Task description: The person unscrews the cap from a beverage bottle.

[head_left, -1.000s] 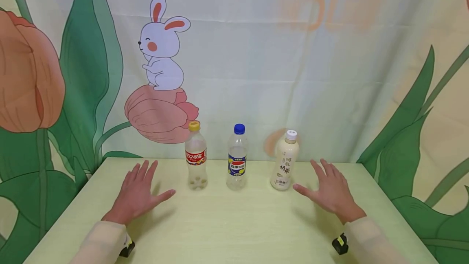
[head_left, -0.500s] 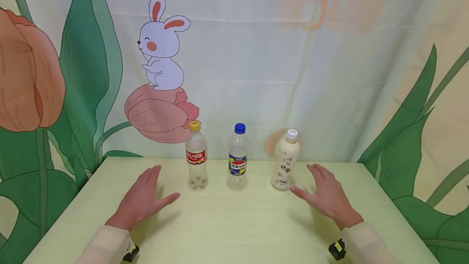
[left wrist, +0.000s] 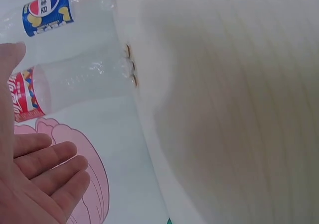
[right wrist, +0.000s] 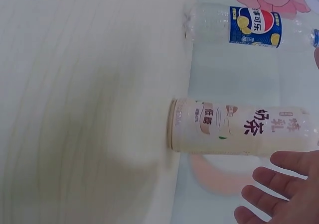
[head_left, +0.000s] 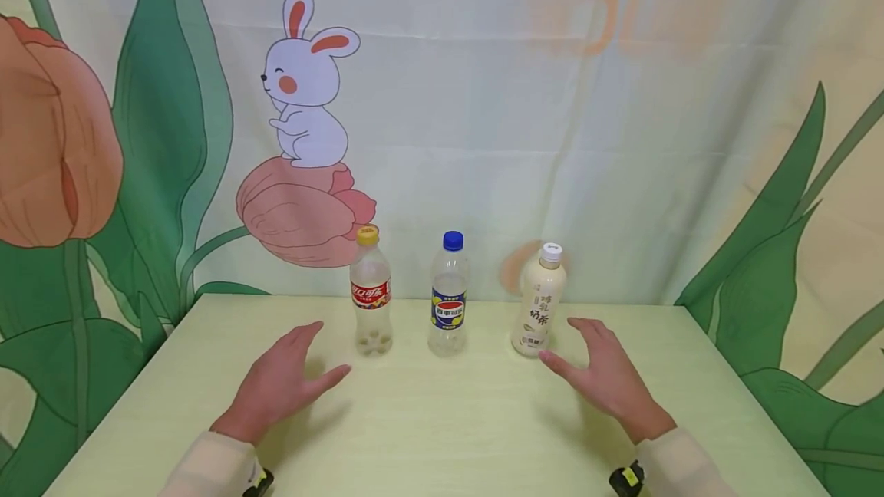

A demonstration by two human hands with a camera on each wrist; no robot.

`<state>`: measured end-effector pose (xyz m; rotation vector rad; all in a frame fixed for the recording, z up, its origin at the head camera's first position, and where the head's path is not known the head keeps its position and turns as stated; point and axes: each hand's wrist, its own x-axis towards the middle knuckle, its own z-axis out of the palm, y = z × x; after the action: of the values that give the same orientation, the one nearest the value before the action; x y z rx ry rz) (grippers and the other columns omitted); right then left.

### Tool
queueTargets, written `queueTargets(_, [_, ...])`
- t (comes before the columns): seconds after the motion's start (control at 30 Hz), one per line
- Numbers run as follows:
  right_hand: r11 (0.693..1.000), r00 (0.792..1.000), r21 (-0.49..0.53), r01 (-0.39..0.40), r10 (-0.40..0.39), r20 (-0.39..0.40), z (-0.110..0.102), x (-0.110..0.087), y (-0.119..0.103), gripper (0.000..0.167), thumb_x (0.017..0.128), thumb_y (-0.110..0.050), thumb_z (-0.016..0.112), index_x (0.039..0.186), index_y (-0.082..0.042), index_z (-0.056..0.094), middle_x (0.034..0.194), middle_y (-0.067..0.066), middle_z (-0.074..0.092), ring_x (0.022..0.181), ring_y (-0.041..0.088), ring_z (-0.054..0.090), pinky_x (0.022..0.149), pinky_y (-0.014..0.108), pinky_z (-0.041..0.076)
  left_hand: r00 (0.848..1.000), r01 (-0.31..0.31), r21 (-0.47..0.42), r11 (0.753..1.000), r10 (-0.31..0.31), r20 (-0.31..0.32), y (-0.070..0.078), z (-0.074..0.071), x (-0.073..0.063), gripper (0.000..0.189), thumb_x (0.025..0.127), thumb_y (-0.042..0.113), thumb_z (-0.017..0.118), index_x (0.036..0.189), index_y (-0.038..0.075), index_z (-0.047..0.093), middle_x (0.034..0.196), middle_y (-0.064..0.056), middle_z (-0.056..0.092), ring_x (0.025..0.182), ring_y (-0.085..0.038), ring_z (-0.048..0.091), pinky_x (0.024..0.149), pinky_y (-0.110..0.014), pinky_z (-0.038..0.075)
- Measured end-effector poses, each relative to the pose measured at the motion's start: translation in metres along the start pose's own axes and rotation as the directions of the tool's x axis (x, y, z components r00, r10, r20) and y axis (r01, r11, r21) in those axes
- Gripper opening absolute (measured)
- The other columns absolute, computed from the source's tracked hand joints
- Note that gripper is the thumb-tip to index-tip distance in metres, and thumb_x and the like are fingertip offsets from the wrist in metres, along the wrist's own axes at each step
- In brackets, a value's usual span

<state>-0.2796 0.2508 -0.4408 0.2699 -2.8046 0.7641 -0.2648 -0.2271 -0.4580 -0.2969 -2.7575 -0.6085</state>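
Observation:
Three bottles stand upright in a row on the table in the head view. On the left is a clear bottle with a yellow cap and red label [head_left: 371, 296]. In the middle stands a clear bottle with a blue cap and blue label [head_left: 449, 307]. The cream-coloured milk tea bottle [head_left: 540, 301] with a white cap is on the right. My left hand [head_left: 276, 386] hovers left of the red-label bottle, thumb spread and fingers relaxed, holding nothing. My right hand [head_left: 611, 378] is close beside the milk tea bottle, thumb apart from the fingers, with nothing in its grasp.
The pale wood-grain table [head_left: 442, 436] reaches back to a hanging printed curtain [head_left: 449, 98] with a rabbit and tulips. A small black device [head_left: 627, 478] is strapped at the right wrist, and another black device [head_left: 258, 483] at the left.
Both hands have moved inward, the left to the right and the right to the left, coming nearer the outer bottles. Their fingers have turned inward. The bottles have stayed in place.

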Motion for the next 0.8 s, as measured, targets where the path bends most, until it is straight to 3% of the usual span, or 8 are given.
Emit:
queueTargets(0.33, [0.993,0.999,0.121,0.007,-0.003,-0.032,0.005,-0.005,-0.013,0.078,0.092,-0.063,0.066,0.142,-0.004,0.054,0.140,0.016,0.060,0.126,0.036,0.059,0.104,0.056,0.051,0.998,-0.026,-0.056,0.998,0.024,-0.050,0.015,0.005,-0.001,0.074,0.090,0.054,0.072,0.139,0.001,0.057,0.137,-0.018,0.065,0.129,-0.038,0.060,0.108,-0.054,0.050])
queueTargets(0.67, [0.948,0.976,0.268,0.170,-0.125,-0.178,0.015,-0.001,-0.023,0.042,0.095,-0.034,0.075,0.125,-0.006,0.068,0.123,0.010,0.072,0.111,0.029,0.070,0.097,0.051,0.057,0.995,-0.073,-0.082,0.994,0.068,-0.068,0.031,0.013,0.001,0.066,0.089,0.047,0.077,0.135,0.002,0.062,0.130,-0.014,0.070,0.122,-0.033,0.066,0.103,-0.051,0.054])
queueTargets(0.8, [0.927,0.975,0.328,0.185,-0.130,-0.182,0.018,0.001,-0.030,0.037,0.096,-0.031,0.074,0.124,-0.008,0.069,0.122,0.008,0.073,0.109,0.027,0.071,0.097,0.052,0.058,0.995,-0.085,-0.096,0.992,0.078,-0.069,0.039,0.018,0.003,0.062,0.089,0.043,0.078,0.134,0.003,0.063,0.129,-0.013,0.071,0.121,-0.032,0.067,0.103,-0.051,0.055])
